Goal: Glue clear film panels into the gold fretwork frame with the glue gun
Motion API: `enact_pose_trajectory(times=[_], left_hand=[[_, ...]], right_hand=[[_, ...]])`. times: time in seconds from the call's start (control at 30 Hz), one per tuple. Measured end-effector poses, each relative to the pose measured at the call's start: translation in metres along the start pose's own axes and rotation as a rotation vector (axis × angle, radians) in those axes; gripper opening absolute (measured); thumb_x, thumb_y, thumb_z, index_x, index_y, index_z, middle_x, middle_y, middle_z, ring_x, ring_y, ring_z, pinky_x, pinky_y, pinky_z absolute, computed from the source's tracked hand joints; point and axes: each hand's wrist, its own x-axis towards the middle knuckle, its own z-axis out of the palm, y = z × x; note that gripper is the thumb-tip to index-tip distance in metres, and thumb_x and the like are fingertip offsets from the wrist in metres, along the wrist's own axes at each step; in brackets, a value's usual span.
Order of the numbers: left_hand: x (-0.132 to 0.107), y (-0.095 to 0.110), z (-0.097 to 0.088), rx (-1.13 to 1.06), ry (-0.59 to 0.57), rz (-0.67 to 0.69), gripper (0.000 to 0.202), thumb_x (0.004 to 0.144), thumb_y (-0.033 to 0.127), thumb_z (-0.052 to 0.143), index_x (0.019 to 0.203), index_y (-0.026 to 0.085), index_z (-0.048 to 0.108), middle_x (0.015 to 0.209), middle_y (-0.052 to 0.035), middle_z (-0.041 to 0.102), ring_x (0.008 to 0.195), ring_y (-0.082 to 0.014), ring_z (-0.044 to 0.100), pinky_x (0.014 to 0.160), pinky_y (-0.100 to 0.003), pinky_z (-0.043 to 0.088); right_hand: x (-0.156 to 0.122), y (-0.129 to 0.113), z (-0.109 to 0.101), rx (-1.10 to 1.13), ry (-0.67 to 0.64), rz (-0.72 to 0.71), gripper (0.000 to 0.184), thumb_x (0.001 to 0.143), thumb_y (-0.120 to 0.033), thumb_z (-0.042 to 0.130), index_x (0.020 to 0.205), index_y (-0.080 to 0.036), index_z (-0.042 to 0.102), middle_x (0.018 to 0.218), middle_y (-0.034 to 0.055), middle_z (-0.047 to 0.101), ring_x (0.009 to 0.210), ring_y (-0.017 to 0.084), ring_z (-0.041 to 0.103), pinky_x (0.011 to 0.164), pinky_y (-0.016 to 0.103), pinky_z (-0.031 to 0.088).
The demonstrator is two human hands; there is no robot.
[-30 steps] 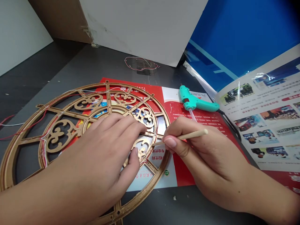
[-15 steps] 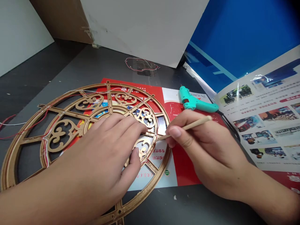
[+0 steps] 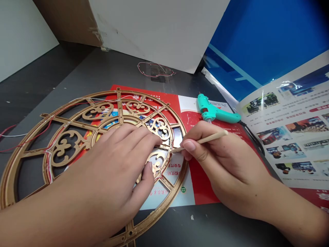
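A round gold-coloured ornamental frame [image 3: 175, 181] with scrollwork lies over a red and white printed sheet. Across its middle rests my left hand [image 3: 125, 154], palm down, fingers stretched out and thumb apart, hiding part of the centre. My right hand [image 3: 218, 157] pinches a thin wooden stick [image 3: 212, 137] between thumb and fingers. The stick's narrow end is at the frame's inner ring on the right, by the wires there. Thin red and white wires [image 3: 50, 164] run along the ring channels and trail off to the left.
A teal glue gun [image 3: 216, 112] lies beyond my right hand, its cord running right. At the right an open printed booklet [image 3: 290, 137] stands tilted. A loop of thin wire [image 3: 155, 70] lies farther back before a white panel [image 3: 159, 31]. The printed sheet [image 3: 205, 185] covers part of the dark table.
The stick and my right fingers have shifted slightly left, with the stick's tip still by the inner ring. My left hand stays in place on the frame.
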Motion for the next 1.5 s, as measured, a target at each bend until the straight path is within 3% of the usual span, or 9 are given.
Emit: enact_pose_trajectory(times=[0.13, 0.4, 0.57, 0.73, 0.83, 0.97, 1.07, 1.2, 1.5], left_hand=[[-0.001, -0.002, 0.0, -0.008, -0.005, -0.011, 0.026, 0.116, 0.034, 0.056, 0.128, 0.034, 0.079, 0.117, -0.0043, 0.085, 0.108, -0.0309, 0.077, 0.091, -0.052, 0.06], [-0.016, -0.001, 0.012, -0.039, -0.081, -0.073, 0.041, 0.1, 0.054, 0.076, 0.136, 0.035, 0.083, 0.13, -0.0104, 0.085, 0.146, -0.0426, 0.075, 0.129, -0.06, 0.07], [-0.008, -0.003, 0.005, -0.023, -0.062, -0.051, 0.029, 0.107, 0.047, 0.072, 0.131, 0.033, 0.081, 0.122, -0.0082, 0.084, 0.128, -0.0372, 0.077, 0.113, -0.054, 0.069], [0.002, -0.003, 0.0, 0.009, 0.043, 0.046, 0.025, 0.121, 0.026, 0.051, 0.127, 0.03, 0.075, 0.113, -0.0015, 0.079, 0.1, -0.0261, 0.071, 0.087, -0.05, 0.051], [0.0, -0.004, 0.002, 0.019, 0.024, 0.039, 0.022, 0.12, 0.031, 0.055, 0.128, 0.031, 0.076, 0.116, -0.0032, 0.08, 0.107, -0.0283, 0.072, 0.091, -0.05, 0.055], [-0.011, -0.008, 0.012, -0.007, -0.038, -0.027, 0.032, 0.106, 0.044, 0.074, 0.135, 0.033, 0.081, 0.126, -0.0083, 0.083, 0.132, -0.0376, 0.074, 0.117, -0.054, 0.067], [-0.017, -0.011, 0.021, -0.013, -0.055, -0.045, 0.038, 0.101, 0.047, 0.077, 0.136, 0.033, 0.082, 0.132, -0.0097, 0.083, 0.143, -0.0407, 0.073, 0.129, -0.059, 0.067], [-0.018, -0.014, 0.03, -0.009, -0.06, -0.045, 0.037, 0.099, 0.049, 0.078, 0.132, 0.033, 0.082, 0.133, -0.0104, 0.083, 0.146, -0.0415, 0.073, 0.132, -0.06, 0.068], [-0.02, -0.01, 0.027, 0.0, -0.059, -0.045, 0.037, 0.099, 0.049, 0.079, 0.132, 0.033, 0.082, 0.132, -0.0104, 0.083, 0.146, -0.0418, 0.073, 0.131, -0.061, 0.068]], right_hand=[[0.0, 0.002, 0.0, 0.015, 0.045, -0.038, 0.034, 0.129, -0.03, 0.07, 0.096, -0.028, 0.067, 0.084, 0.0014, 0.075, 0.076, 0.02, 0.073, 0.064, 0.033, 0.056], [0.0, 0.001, 0.0, -0.029, 0.032, -0.055, 0.03, 0.128, -0.023, 0.067, 0.099, -0.026, 0.072, 0.083, 0.0004, 0.076, 0.073, 0.019, 0.073, 0.065, 0.032, 0.056], [-0.001, 0.001, -0.001, -0.059, 0.026, -0.078, 0.029, 0.128, -0.024, 0.066, 0.099, -0.027, 0.071, 0.083, -0.0005, 0.076, 0.072, 0.018, 0.073, 0.063, 0.03, 0.056], [0.001, 0.002, -0.002, -0.065, 0.008, -0.102, 0.033, 0.128, -0.024, 0.067, 0.095, -0.028, 0.066, 0.081, -0.0014, 0.073, 0.069, 0.017, 0.069, 0.062, 0.03, 0.056], [0.002, 0.003, -0.002, -0.054, 0.045, -0.127, 0.033, 0.129, -0.023, 0.068, 0.096, -0.028, 0.068, 0.084, 0.0002, 0.075, 0.073, 0.019, 0.073, 0.064, 0.033, 0.058], [0.001, 0.005, -0.002, -0.035, 0.14, -0.154, 0.031, 0.131, -0.023, 0.068, 0.1, -0.027, 0.071, 0.087, 0.0009, 0.075, 0.075, 0.019, 0.073, 0.067, 0.034, 0.058], [-0.002, 0.005, 0.001, -0.003, 0.102, -0.154, 0.033, 0.13, -0.023, 0.068, 0.097, -0.028, 0.067, 0.085, -0.0004, 0.073, 0.073, 0.018, 0.071, 0.064, 0.033, 0.057], [-0.003, 0.003, 0.003, 0.029, 0.031, -0.145, 0.037, 0.129, -0.023, 0.069, 0.094, -0.029, 0.06, 0.085, -0.0014, 0.073, 0.073, 0.017, 0.07, 0.064, 0.031, 0.058], [-0.001, -0.001, -0.002, 0.014, -0.032, -0.108, 0.031, 0.13, -0.024, 0.067, 0.1, -0.028, 0.069, 0.085, -0.0021, 0.073, 0.071, 0.016, 0.071, 0.062, 0.03, 0.058]])
